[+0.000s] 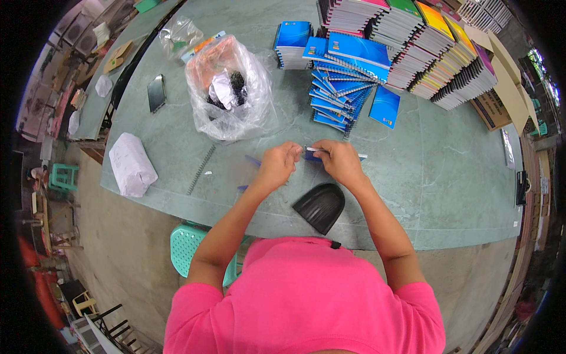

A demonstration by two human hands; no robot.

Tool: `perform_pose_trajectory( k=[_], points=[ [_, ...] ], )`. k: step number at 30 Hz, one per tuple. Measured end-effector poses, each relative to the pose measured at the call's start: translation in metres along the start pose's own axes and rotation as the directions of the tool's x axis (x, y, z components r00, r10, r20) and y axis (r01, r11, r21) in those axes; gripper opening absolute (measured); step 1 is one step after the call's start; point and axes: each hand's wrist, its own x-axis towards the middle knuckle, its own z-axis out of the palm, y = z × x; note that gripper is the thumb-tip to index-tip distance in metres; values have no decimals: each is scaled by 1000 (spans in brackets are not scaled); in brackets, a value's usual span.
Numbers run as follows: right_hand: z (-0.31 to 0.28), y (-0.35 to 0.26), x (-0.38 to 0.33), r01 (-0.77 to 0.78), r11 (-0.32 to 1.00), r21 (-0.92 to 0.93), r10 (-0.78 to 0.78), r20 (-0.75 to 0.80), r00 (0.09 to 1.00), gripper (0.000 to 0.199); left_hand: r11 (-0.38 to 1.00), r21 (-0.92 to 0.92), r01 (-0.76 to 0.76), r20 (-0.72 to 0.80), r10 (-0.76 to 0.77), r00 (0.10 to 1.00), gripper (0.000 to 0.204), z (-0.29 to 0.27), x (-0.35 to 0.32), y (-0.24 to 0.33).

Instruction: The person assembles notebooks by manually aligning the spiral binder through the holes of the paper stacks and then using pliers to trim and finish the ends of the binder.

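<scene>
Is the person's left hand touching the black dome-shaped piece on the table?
Apart. The head view shows bare green tabletop between the left hand and the near-side black dome-shaped piece.

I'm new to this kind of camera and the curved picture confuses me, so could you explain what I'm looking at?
There's no machine here, just a person's bare hands. One wide fisheye camera worn on the head looks down, so straight edges bend and the pink shirt fills the bottom.

On the grey-green table stand stacked spiral notebooks. Left of them are a clear plastic bag and a smartphone; nearer the person lie a loose wire coil and a black ridged object that I can't identify.

The right hand grips what looks like a blue notebook, seen edge-on. The left hand has its fingers bunched beside it; whether they pinch anything is too small to tell.
</scene>
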Motion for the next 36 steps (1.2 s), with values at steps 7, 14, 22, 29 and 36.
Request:
perform_pose_trajectory(
  k=[7,14,22,29,36],
  points=[
    [3,1,-2,46,998,-46,-45,13,999,16,889,-419,184,165,-125,978,20,-7,8,-10],
    [7,0,-3,92,991,-102,-97,-50,994,20,892,258,-370,-1,383,924,25,-8,9,-12],
    [14,3,-5,180,984,6,-175,-210,962,15,967,222,122,387,-202,900,21,-35,20,10],
    [19,3,-2,223,974,-32,-223,-277,935,18,765,450,-461,60,489,870,29,-10,6,8],
    [-12,29,-21,109,962,-250,-170,-236,957,17,899,270,-346,413,216,885,45,38,-49,11]
  ],
)
